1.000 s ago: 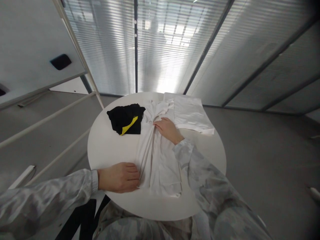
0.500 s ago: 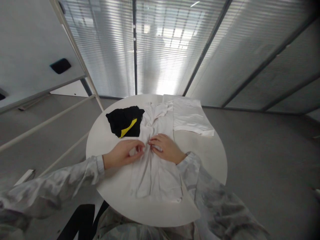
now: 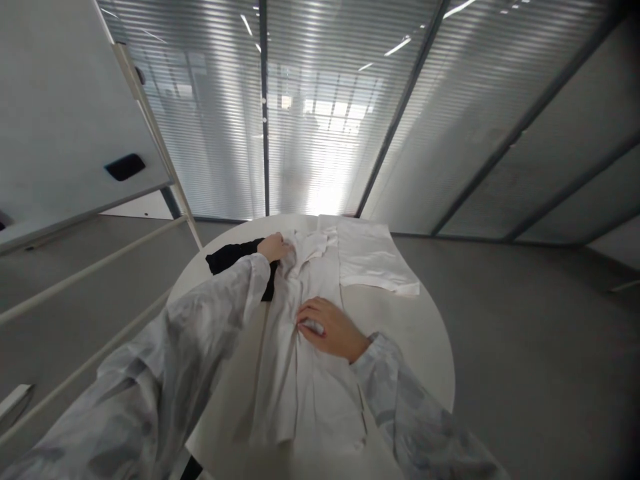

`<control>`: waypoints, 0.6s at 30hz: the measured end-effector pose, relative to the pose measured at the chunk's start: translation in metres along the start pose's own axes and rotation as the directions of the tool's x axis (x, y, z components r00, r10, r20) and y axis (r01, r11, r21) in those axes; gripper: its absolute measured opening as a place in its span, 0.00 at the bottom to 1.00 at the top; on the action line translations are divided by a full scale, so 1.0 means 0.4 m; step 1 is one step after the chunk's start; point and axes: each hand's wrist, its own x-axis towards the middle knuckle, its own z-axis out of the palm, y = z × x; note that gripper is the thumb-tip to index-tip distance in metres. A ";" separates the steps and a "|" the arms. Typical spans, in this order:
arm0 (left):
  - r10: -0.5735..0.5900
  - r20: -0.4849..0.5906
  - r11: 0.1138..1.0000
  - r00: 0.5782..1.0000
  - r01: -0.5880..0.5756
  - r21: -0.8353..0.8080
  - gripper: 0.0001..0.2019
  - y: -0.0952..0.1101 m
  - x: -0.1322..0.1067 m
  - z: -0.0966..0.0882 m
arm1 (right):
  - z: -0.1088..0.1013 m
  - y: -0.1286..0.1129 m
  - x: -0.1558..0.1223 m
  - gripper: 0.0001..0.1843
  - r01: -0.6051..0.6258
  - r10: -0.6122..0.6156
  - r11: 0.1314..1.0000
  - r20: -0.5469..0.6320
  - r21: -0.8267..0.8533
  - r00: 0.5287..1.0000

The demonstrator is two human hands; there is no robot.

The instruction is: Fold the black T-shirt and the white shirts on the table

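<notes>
A white shirt [image 3: 323, 387] lies lengthwise across the round table, creased, with its collar end at the far side. My left hand [image 3: 274, 247] reaches over to the shirt's upper left edge, its fingers closed on the fabric there and partly hidden. Around the middle of the shirt, my right hand [image 3: 333, 327] pinches the front cloth between thumb and fingers. Beside the shirt on the left is a folded black garment [image 3: 227, 257], partly covered by my left hand and sleeve.
The round white table [image 3: 400, 320] carries another white folded cloth [image 3: 375, 253] at its far right. A whiteboard on a metal frame [image 3: 95, 263] stands at the left. Behind the table rises a glass wall with blinds [image 3: 325, 147].
My left hand has moved forward from the shirt's middle to its upper left edge, its sleeve now covering part of the black garment. My right hand stays at the shirt's middle. The view has tilted up.
</notes>
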 end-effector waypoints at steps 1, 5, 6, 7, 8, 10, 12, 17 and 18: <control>-0.032 -0.001 0.999 0.999 0.032 0.000 0.22 -0.002 0.016 0.010 | -0.001 0.001 -0.001 0.05 -0.003 0.003 1.000 -0.001 0.001 1.000; -0.124 -0.013 0.992 0.992 0.123 -0.012 0.18 -0.008 0.057 0.041 | -0.005 0.008 -0.004 0.04 -0.006 0.006 1.000 -0.008 0.010 1.000; -0.131 -0.017 0.991 0.991 0.131 -0.020 0.15 -0.009 0.065 0.044 | -0.005 0.010 -0.004 0.04 -0.007 0.007 1.000 -0.013 0.014 1.000; -0.138 -0.023 0.990 0.990 0.138 -0.029 0.13 -0.009 0.072 0.046 | -0.005 0.011 -0.004 0.04 -0.009 0.009 1.000 -0.019 0.017 1.000; -0.149 -0.032 0.988 0.988 0.147 -0.038 0.12 -0.010 0.079 0.045 | -0.005 0.012 -0.005 0.04 -0.012 0.012 1.000 -0.026 0.019 1.000; -0.178 -0.061 0.983 0.982 0.174 -0.056 0.12 -0.014 0.090 0.039 | -0.005 0.012 -0.004 0.03 -0.027 0.027 1.000 -0.043 0.012 0.999; -0.211 -0.105 0.976 0.972 0.204 -0.074 0.14 -0.022 0.097 0.028 | -0.007 0.012 -0.003 0.04 -0.053 0.053 0.999 -0.064 -0.006 0.997; -0.232 -0.182 0.971 0.955 0.217 -0.100 0.16 -0.035 0.097 0.009 | -0.014 0.018 -0.002 0.05 -0.118 0.112 0.992 -0.113 -0.048 0.987; -0.222 -0.189 0.973 0.956 0.206 -0.100 0.16 -0.033 0.094 0.010 | -0.015 0.021 -0.003 0.05 -0.120 0.114 0.991 -0.113 -0.051 0.987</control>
